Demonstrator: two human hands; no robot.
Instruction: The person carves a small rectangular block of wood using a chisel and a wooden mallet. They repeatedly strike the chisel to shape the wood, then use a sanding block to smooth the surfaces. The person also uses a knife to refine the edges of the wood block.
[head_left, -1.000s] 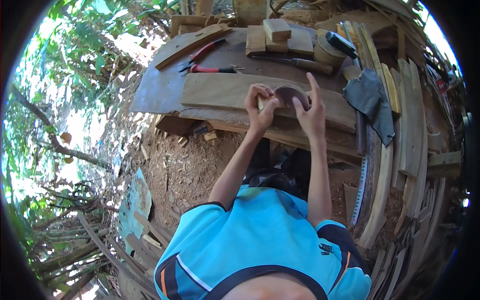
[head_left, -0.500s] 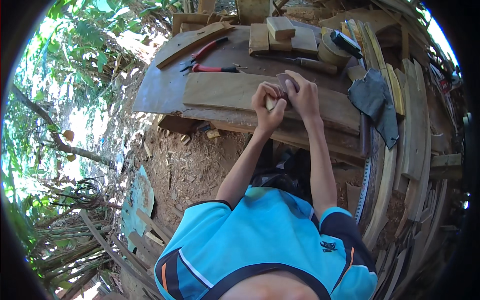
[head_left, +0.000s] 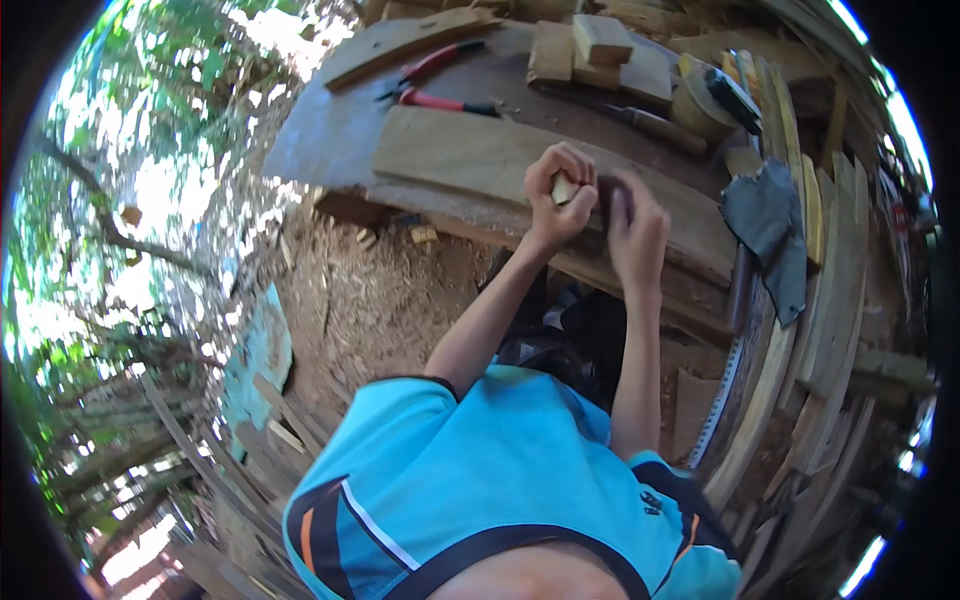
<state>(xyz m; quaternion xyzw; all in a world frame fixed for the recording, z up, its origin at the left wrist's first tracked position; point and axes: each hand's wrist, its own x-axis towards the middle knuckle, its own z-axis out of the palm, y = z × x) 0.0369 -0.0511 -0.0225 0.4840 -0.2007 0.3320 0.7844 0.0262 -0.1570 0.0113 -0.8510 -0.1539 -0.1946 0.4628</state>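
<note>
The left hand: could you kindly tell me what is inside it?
Part of a pale piece shows inside the left hand; the curled hand covers the rest, so its full shape is hidden.

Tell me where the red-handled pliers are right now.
In the head view, the red-handled pliers lie at the upper left of the workbench, between the slanted wooden strip and the long flat board.

Bare left hand (head_left: 552,212) was curled into fist, fingers bent, thumb pointing forward. Bare right hand (head_left: 642,232) stood just beside it, fingers bent and blurred. Bare left forearm (head_left: 490,315) slanted inward; bare right forearm (head_left: 638,360) ran nearly straight forward.
</note>
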